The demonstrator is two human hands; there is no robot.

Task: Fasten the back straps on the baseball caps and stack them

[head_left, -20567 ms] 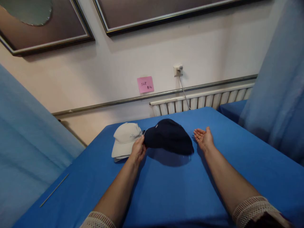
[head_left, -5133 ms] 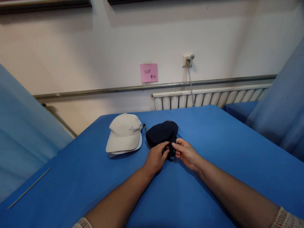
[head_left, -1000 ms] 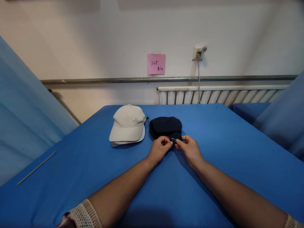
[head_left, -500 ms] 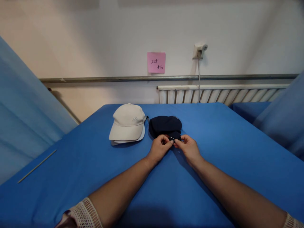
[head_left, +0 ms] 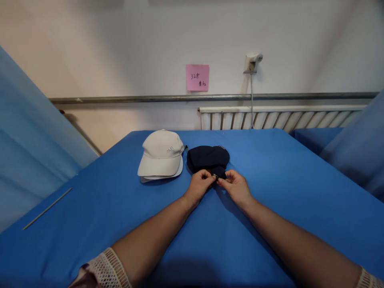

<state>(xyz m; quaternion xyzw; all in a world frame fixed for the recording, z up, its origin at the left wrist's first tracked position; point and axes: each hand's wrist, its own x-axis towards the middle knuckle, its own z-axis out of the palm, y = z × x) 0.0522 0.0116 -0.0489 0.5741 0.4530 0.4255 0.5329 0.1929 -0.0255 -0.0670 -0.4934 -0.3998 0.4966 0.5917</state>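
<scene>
A dark navy cap (head_left: 207, 156) lies folded on the blue table (head_left: 270, 188), just right of a white cap (head_left: 161, 153) that sits on another pale cap. My left hand (head_left: 198, 186) and my right hand (head_left: 236, 186) meet at the navy cap's near edge. Both pinch its back strap, where a small metal buckle (head_left: 215, 175) shows between the fingertips. The fingers of both hands are closed.
A thin stick (head_left: 46, 208) lies near the table's left edge. Blue curtains hang at the left (head_left: 30, 148) and right (head_left: 360, 152). Behind the table are a radiator (head_left: 279, 119), a wall rail, a pink note (head_left: 197, 77) and a socket with a cord (head_left: 251, 64).
Over the last second both hands stayed pinched at the navy cap's strap, shifting only slightly. Much earlier the cap lay spread open; now it is folded small.
</scene>
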